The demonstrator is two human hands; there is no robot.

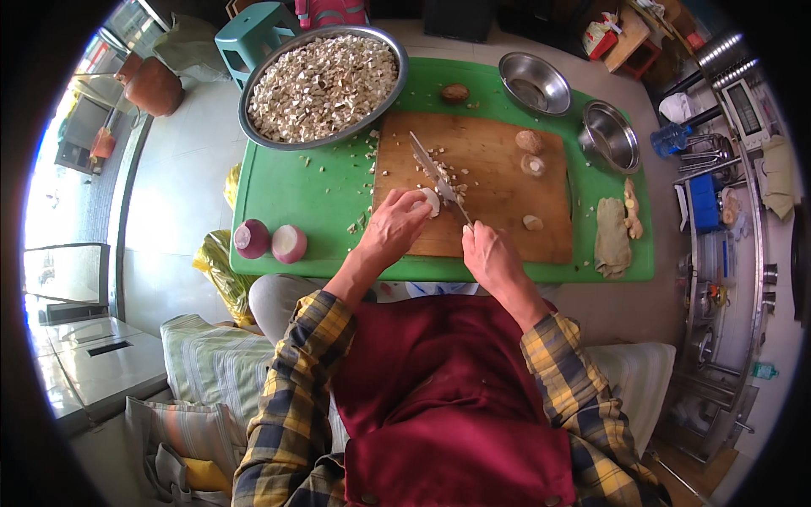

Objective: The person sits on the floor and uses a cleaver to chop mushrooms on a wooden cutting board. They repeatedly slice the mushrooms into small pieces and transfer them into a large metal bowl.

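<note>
My right hand grips the handle of a kitchen knife, whose blade slants up and left over a wooden cutting board. My left hand holds a pale piece of mushroom on the board, just left of the blade. Small diced bits lie around the blade. Toward the right of the board are a brown mushroom cap, another mushroom with its pale stem side showing, and a pale slice.
A wide metal basin heaped with diced pieces stands at the back left of the green table. Two peeled-top onions sit front left. Two steel bowls, a folded cloth, ginger and a brown mushroom lie about.
</note>
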